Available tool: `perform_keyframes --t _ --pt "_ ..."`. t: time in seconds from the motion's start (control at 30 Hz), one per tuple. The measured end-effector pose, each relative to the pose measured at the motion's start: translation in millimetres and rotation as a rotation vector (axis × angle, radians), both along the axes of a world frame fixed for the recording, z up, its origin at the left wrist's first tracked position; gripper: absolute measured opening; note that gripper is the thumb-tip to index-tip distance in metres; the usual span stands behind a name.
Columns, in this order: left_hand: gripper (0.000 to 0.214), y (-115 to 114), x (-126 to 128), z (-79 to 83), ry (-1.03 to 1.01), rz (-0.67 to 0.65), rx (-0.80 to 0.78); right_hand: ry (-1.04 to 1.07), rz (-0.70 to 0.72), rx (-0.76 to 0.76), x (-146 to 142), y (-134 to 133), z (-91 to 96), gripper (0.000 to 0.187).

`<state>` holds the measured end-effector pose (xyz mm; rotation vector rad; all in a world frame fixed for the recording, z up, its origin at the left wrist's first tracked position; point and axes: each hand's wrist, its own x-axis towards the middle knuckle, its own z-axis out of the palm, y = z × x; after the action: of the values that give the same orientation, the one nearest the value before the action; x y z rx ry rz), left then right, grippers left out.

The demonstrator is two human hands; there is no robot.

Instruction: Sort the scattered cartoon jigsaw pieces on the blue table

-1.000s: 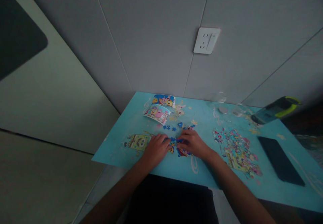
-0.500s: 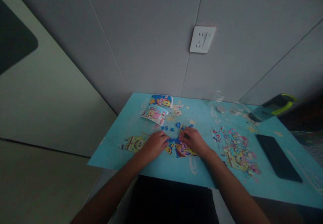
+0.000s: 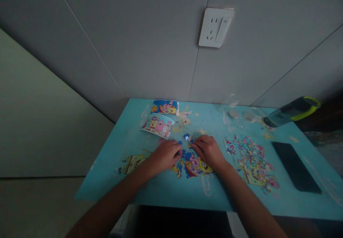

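A partly joined cartoon puzzle (image 3: 193,164) with blue edge pieces lies on the light blue table (image 3: 171,191) between my hands. My left hand (image 3: 165,154) rests on its left side, fingers curled down onto the pieces. My right hand (image 3: 207,150) lies on its upper right part, fingers bent and pressed onto the pieces. A few loose blue pieces (image 3: 187,137) sit just beyond my fingertips. What either hand pinches, if anything, is hidden.
Two printed picture cards (image 3: 158,125) lie at the back left. A yellow puzzle section (image 3: 131,162) is left of my left hand. A heap of loose pieces (image 3: 252,161), a black phone (image 3: 296,166), a lying bottle (image 3: 293,111) and clear bags (image 3: 238,114) are on the right.
The camera has tipped and moved closer. Both hands have shifted slightly away from me over the puzzle, uncovering more of its lower part.
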<state>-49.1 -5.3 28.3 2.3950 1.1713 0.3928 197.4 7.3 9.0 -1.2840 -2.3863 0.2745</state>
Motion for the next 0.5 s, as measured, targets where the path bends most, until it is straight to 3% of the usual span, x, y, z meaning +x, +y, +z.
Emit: perform_keyframes --t 0.13,0.3,0.5 --pt "0.003 14 -4 2.3 -0.066 0.063 -0.024 0.063 0.06 -0.06 -4 -14 0.6 0.026" --pt "0.005 24 -16 -8.6 -0.176 0.131 -0.075 0.039 0.106 -0.149 -19 -22 0.5 0.037" --pt "0.005 24 -16 -11.6 -0.077 0.142 0.03 0.001 0.007 -0.162 -27 -20 -1.2 0.027"
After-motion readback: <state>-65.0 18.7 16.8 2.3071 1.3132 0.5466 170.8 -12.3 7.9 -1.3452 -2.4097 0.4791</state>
